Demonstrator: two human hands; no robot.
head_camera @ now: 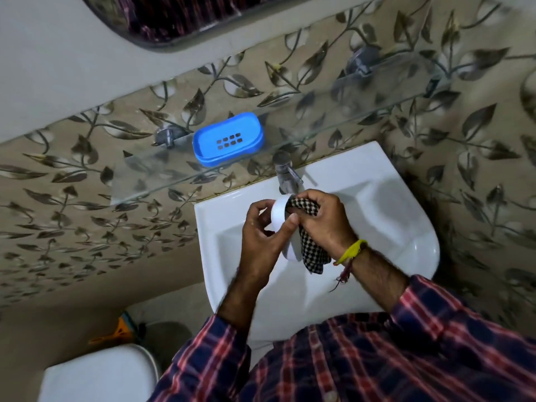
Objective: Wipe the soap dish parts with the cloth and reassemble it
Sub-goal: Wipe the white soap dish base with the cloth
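Over the white sink my left hand grips the white soap dish base, turned on its edge. My right hand holds a black-and-white checked cloth and presses it into the inside of that white base. The cloth's loose end hangs down below my hands. The blue soap dish tray, with drain holes in its middle, sits by itself on the glass shelf above the sink.
A chrome tap stands at the back of the sink, just behind my hands. The wall has leaf-patterned tiles. A mirror edge shows at the top. A white toilet lid lies at lower left, beside an orange object on the floor.
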